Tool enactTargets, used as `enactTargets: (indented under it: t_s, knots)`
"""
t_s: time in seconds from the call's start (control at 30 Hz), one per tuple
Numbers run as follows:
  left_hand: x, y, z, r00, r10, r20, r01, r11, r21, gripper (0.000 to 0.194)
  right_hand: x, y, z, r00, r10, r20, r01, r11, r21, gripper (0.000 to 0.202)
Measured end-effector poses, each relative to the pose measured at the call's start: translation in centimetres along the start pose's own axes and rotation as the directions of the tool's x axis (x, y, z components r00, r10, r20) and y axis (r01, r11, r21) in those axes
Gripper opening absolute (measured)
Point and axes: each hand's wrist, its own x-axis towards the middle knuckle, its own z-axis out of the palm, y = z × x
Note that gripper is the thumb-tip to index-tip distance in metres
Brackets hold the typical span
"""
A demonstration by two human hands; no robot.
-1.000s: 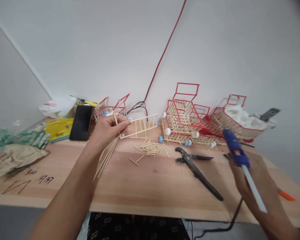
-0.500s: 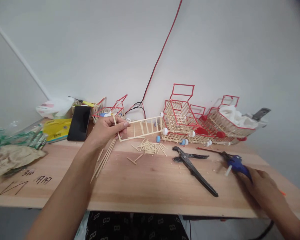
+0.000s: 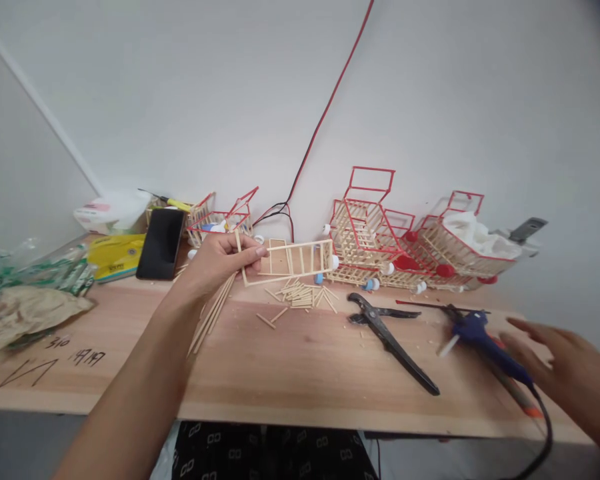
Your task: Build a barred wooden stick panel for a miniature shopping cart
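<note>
Pinched between the fingers of my left hand [image 3: 235, 261] is a small frame of thin wooden sticks [image 3: 300, 259], held above the table, with crossbars like a ladder. A white cap [image 3: 335, 262] shows at the frame's right end. Below it lies a pile of short cut sticks [image 3: 304, 294], and longer sticks [image 3: 215, 310] lie by my left wrist. My right hand [image 3: 563, 357] is open with fingers spread, just right of a blue glue gun [image 3: 490, 347] that rests on the table. Nothing is held in the right hand.
Black pliers [image 3: 390, 340] lie on the wooden table [image 3: 300, 373]. Stick carts with red edges [image 3: 363, 223] stand along the wall. A phone [image 3: 161, 244], yellow packet [image 3: 116, 257] and plastic bags [image 3: 30, 313] are at the left. The glue gun's cord [image 3: 549, 427] hangs over the front edge.
My right hand has let go of the blue glue gun, opened, and moved off to the right. The stick frame in my left hand has tilted, showing its side differently.
</note>
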Motion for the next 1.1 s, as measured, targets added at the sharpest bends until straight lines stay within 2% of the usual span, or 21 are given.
enactTargets:
  t_s: [0.07,0.13,0.23,0.3,0.4,0.5,0.57,0.6,0.83,1.0,1.1]
  knots:
    - [-0.1,0.2,0.1,0.999,-0.004,0.038,0.004,1.000,-0.004,0.025,0.0,-4.9,-2.5,0.994,-0.010,0.109,-0.021,0.959,0.282,0.039]
    - [-0.1,0.2,0.3,0.997,-0.027,0.074,0.028,1.000,-0.007,0.024,0.2,-10.2,-3.5,0.991,-0.068,0.112,0.001,0.858,0.513,0.039]
    - [-0.1,0.0,0.6,0.991,-0.070,0.115,0.073,0.997,-0.019,0.024,0.9,-17.0,-2.9,0.936,-0.291,0.198,0.013,0.592,0.806,0.054]
    - [-0.1,-0.3,0.7,0.988,-0.086,0.131,0.088,0.996,-0.008,0.025,1.5,-20.2,-1.8,0.860,-0.459,0.222,-0.015,0.412,0.911,0.057]
    - [0.1,-0.7,0.8,0.985,-0.108,0.135,0.107,0.994,0.019,0.026,2.3,-23.3,-0.4,0.743,-0.623,0.244,-0.087,0.272,0.958,0.057]
    - [0.2,-0.7,0.9,0.980,-0.132,0.152,0.130,0.991,0.024,0.026,2.6,-24.8,0.8,0.639,-0.713,0.289,-0.189,0.218,0.957,0.059]
    - [0.2,-0.7,0.9,0.975,-0.147,0.166,0.143,0.989,0.035,0.026,2.6,-25.2,1.6,0.592,-0.749,0.296,-0.237,0.189,0.953,0.060]
    - [0.2,-0.7,0.9,0.973,-0.152,0.172,0.147,0.988,0.041,0.027,2.5,-25.3,2.1,0.585,-0.756,0.294,-0.249,0.178,0.952,0.059]
    - [0.4,-0.9,1.4,0.961,-0.185,0.207,0.180,0.983,0.041,0.027,1.5,-25.4,4.3,0.603,-0.732,0.319,-0.331,0.134,0.934,0.056]
    - [0.5,-1.3,1.5,0.972,-0.192,0.134,0.188,0.981,0.042,0.026,1.8,-25.1,4.6,0.744,-0.586,0.322,-0.368,0.043,0.929,0.053]
    - [0.6,-1.6,1.1,0.979,-0.181,0.096,0.179,0.983,0.038,0.027,1.9,-25.0,4.2,0.771,-0.552,0.318,-0.315,0.104,0.944,0.053]
